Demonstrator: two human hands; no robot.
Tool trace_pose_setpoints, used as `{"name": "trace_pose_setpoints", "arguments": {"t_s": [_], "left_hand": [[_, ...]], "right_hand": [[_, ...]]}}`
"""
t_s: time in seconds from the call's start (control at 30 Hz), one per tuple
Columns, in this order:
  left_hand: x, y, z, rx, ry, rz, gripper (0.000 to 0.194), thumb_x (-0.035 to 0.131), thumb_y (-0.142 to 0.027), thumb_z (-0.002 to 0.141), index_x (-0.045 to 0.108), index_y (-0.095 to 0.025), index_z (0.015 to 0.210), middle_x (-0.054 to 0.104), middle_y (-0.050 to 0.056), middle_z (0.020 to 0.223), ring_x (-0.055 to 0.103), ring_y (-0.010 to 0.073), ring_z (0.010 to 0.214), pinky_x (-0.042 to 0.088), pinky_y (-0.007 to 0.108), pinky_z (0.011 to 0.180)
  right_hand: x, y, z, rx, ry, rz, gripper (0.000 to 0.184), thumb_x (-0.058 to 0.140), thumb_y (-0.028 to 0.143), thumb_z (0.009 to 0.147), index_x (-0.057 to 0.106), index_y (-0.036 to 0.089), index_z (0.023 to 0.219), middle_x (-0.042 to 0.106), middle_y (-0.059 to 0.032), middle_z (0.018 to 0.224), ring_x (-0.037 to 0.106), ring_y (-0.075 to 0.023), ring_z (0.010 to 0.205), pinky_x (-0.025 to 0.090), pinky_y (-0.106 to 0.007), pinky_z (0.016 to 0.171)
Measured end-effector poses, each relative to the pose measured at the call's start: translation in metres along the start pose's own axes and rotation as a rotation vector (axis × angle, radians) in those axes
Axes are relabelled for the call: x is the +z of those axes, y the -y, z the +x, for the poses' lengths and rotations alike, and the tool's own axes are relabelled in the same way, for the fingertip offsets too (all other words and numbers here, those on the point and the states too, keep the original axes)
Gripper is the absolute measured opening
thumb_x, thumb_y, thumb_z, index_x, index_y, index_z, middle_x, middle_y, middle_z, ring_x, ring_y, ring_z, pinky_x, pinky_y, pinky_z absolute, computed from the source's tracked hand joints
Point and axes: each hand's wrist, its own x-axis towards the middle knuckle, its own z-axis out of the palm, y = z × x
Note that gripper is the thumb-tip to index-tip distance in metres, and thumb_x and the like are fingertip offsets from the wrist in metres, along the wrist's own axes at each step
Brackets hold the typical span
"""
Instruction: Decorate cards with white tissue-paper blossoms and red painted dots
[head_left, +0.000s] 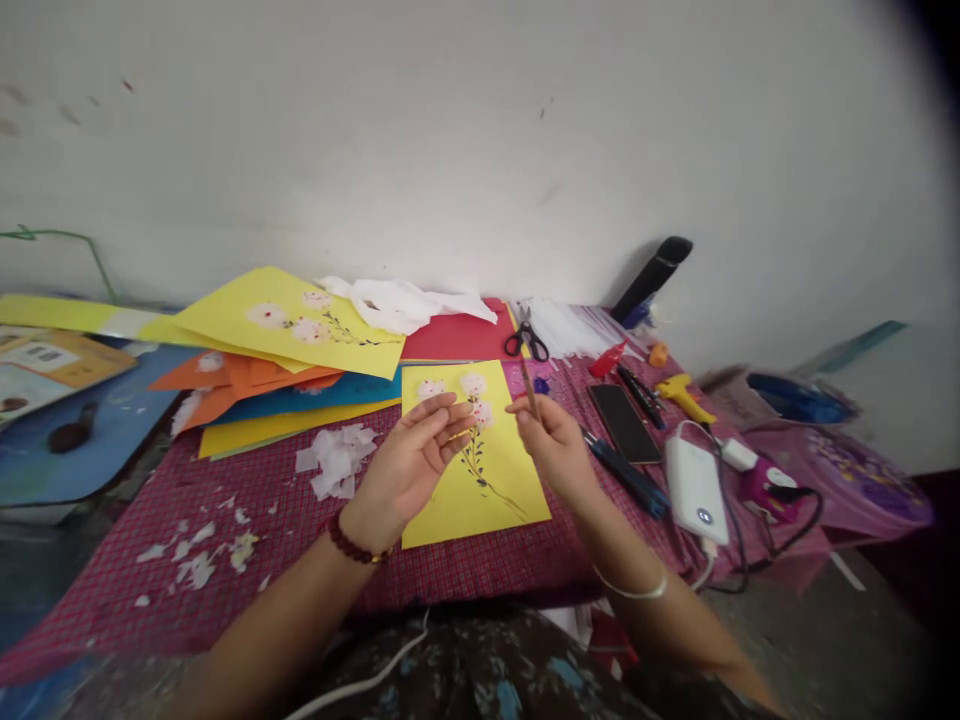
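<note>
1. One yellow sheet (517, 485), lying flat on a red checked cloth (300, 540), in front of the person and beneath both hands as seen from above; bears whitish-pink blossoms (473, 384) toward its upper part and a dark, leafy stem running down to the lower right.
2. One left hand (412, 450), over the left part of that sheet; fingers loosely bent, thumb near the forefinger. Whether anything small is pinched there, or whether the hand touches the paper, cannot be told. Dark red beaded bracelet (352, 537) at the wrist.
3. One right hand (553, 445), at the sheet's right edge; fingers closed around a slender brown stick (531, 388), held roughly upright. Pale bangle (636, 592) on the forearm.
4. One pair of scissors (527, 332), black-handled, beyond the right hand, beside a red sheet (457, 338).
5. One second flowered yellow sheet (214, 318), atop coloured papers at the left rear, with crumpled white paper (412, 300) at its far edge.
6. One heap of white scraps (335, 462), left of the first sheet; smaller loose bits (199, 562) nearer the person.
7. Right side, assorted: dark phone (625, 424), white power bank (696, 487), blue tool (630, 475), yellow tool (685, 397).
</note>
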Motion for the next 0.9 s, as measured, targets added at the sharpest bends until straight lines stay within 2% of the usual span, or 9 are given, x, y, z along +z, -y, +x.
{"name": "trace_pose_setpoints", "arguments": {"t_s": [0.1, 0.2, 0.33, 0.53, 0.6, 0.77, 0.9], "left_hand": [[0.002, 0.005, 0.002, -0.006, 0.023, 0.001, 0.015, 0.064, -0.009, 0.087, 0.071, -0.017, 0.099, 0.078, 0.006, 0.095, 0.075, 0.0145, 0.09, 0.059, 0.025, 0.084], [-0.001, 0.006, 0.002, -0.029, 0.008, 0.002, 0.019, 0.06, -0.011, 0.09, 0.07, -0.017, 0.105, 0.078, 0.006, 0.103, 0.073, 0.0153, 0.101, 0.055, 0.03, 0.098], [0.0, 0.01, 0.001, -0.077, -0.038, -0.012, 0.02, 0.055, -0.012, 0.092, 0.07, -0.018, 0.103, 0.077, 0.005, 0.105, 0.071, 0.0154, 0.107, 0.051, 0.033, 0.106], [0.002, 0.029, 0.008, -0.075, -0.067, 0.035, 0.01, 0.063, -0.013, 0.089, 0.072, -0.019, 0.09, 0.077, 0.002, 0.096, 0.073, 0.014, 0.094, 0.056, 0.033, 0.098], [-0.001, 0.032, 0.013, 0.005, -0.053, 0.131, 0.007, 0.069, -0.017, 0.086, 0.074, -0.019, 0.09, 0.078, 0.002, 0.095, 0.073, 0.0142, 0.089, 0.057, 0.031, 0.093], [-0.013, 0.037, 0.026, 0.401, -0.066, 0.654, 0.009, 0.076, -0.022, 0.082, 0.079, -0.021, 0.09, 0.079, 0.002, 0.094, 0.072, 0.0179, 0.088, 0.057, 0.031, 0.091], [-0.023, 0.043, 0.026, 0.526, -0.062, 0.846, 0.012, 0.071, -0.021, 0.086, 0.08, -0.025, 0.094, 0.078, 0.002, 0.099, 0.071, 0.0195, 0.094, 0.055, 0.031, 0.095]], "right_hand": [[0.025, 0.006, 0.012, -0.105, 0.042, 0.115, 0.028, 0.06, 0.042, 0.086, 0.064, 0.022, 0.104, 0.042, 0.006, 0.063, 0.037, -0.0105, 0.056, 0.031, -0.025, 0.054], [0.039, 0.001, 0.019, -0.13, 0.129, 0.219, 0.034, 0.07, 0.044, 0.079, 0.064, 0.023, 0.105, 0.051, 0.0046, 0.069, 0.044, -0.0109, 0.061, 0.038, -0.025, 0.057], [0.042, -0.007, 0.022, -0.075, 0.16, 0.307, 0.036, 0.076, 0.052, 0.074, 0.064, 0.023, 0.093, 0.063, 0.0015, 0.076, 0.055, -0.0122, 0.068, 0.044, -0.027, 0.063], [0.038, -0.017, 0.021, 0.019, 0.154, 0.415, 0.044, 0.081, 0.058, 0.067, 0.062, 0.022, 0.081, 0.061, 0.0035, 0.067, 0.052, -0.0101, 0.06, 0.042, -0.024, 0.058], [0.038, -0.022, 0.022, 0.038, 0.15, 0.476, 0.046, 0.081, 0.06, 0.066, 0.06, 0.021, 0.078, 0.06, 0.0043, 0.065, 0.05, -0.0093, 0.058, 0.042, -0.023, 0.056], [0.04, -0.031, 0.025, 0.079, 0.148, 0.489, 0.044, 0.076, 0.06, 0.073, 0.058, 0.021, 0.079, 0.054, 0.0066, 0.061, 0.043, -0.0074, 0.053, 0.04, -0.023, 0.056], [0.041, -0.034, 0.024, 0.067, 0.145, 0.443, 0.036, 0.07, 0.055, 0.081, 0.06, 0.021, 0.088, 0.055, 0.0049, 0.065, 0.049, -0.0089, 0.059, 0.043, -0.024, 0.061]]}}
